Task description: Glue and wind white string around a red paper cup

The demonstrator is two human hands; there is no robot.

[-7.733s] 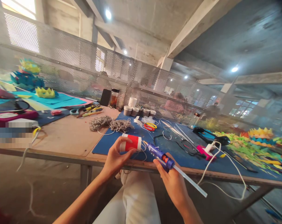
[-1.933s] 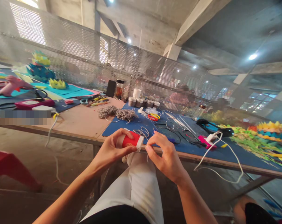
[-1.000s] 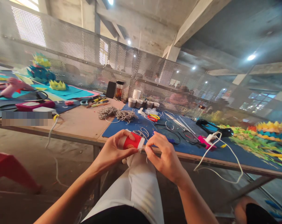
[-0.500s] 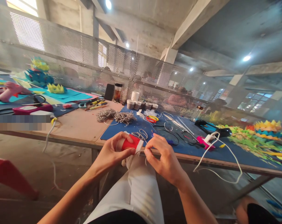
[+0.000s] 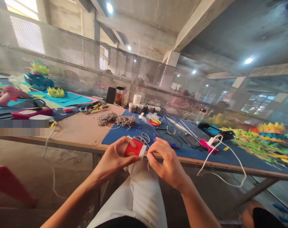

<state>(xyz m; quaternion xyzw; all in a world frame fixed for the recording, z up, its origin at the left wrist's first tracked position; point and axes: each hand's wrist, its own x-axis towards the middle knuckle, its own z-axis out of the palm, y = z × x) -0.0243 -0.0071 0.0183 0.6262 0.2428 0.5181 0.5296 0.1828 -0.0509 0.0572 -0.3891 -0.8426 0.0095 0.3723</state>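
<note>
A red and white paper cup lies tilted on its side above my lap, near the front edge of the table. My left hand is closed around it, fingers over the top and thumb along the lower side. At the cup's white right end, my right hand pinches a thin light cord, whose loose end hangs below the fingers. Just behind the cup, loops of cord lie on the blue mat. How the cord meets the cup is too small to tell.
Bundles of grey cord, orange-yellow scissors and several small cups stand farther back on the table. A pink glue gun sits at left. A power strip with a white cable and paper pieces are at right.
The cup has turned slightly in my left hand, so a yellowish print now shows on its red side. My right hand has barely moved and keeps its pinch on the cord.
</note>
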